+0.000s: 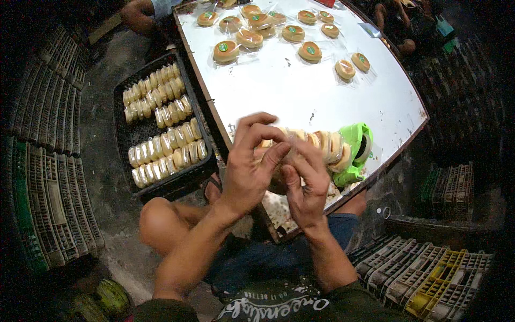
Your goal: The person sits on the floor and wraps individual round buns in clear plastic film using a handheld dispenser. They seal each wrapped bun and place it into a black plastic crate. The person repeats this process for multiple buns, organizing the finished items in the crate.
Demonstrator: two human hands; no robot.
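Note:
My left hand (255,161) and my right hand (305,177) are raised close together over the near part of a white table (273,100). Fingers and thumbs of both are bent towards each other, and something clear, like plastic film, seems to be between them; it is blurred. Behind them lies a row of round, flat baked buns (322,143), partly hidden by my hands. At the row's right end stands a bright green tape dispenser (354,149) with a roll in it. Farther back, several buns in clear wrappers (226,52) lie scattered, many bearing green labels.
Left of the table, a black plastic crate (161,189) holds rows of wrapped buns (165,149). Stacked plastic crates stand at the left (56,205) and lower right (426,273). Other people sit beyond the table, one person's arm (139,18) at the top left.

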